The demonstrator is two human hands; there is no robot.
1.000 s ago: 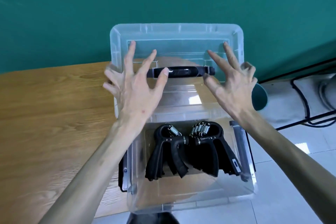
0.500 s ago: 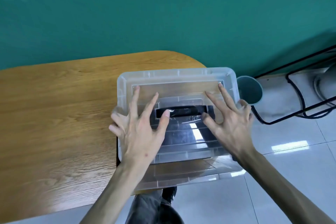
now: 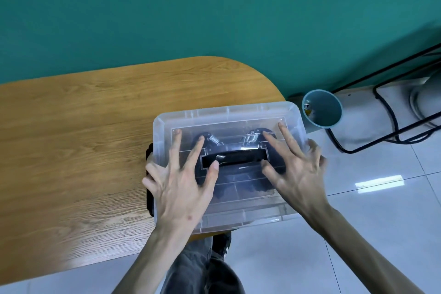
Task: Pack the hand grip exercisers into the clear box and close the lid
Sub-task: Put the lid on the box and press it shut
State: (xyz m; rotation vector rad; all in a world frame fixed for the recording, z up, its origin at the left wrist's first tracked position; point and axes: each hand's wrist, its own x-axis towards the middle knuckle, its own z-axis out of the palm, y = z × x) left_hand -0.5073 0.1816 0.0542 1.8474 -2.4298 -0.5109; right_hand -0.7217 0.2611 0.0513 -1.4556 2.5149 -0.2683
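The clear box stands at the right end of the wooden table, part of it overhanging the edge. Its clear lid lies flat on top, with a black handle in the middle. Two black hand grip exercisers with metal springs show through the lid inside the box. My left hand lies spread flat on the lid's left half. My right hand lies spread flat on its right half. Neither hand holds anything.
A black latch sits on the box's left side. A teal cup-like bin stands on the tiled floor right of the table. A black wire frame and a teal wall are behind. My legs show below the table edge.
The lid has come down from upright to flat on the box, with both hands riding on it. The exercisers are now seen only through the lid.
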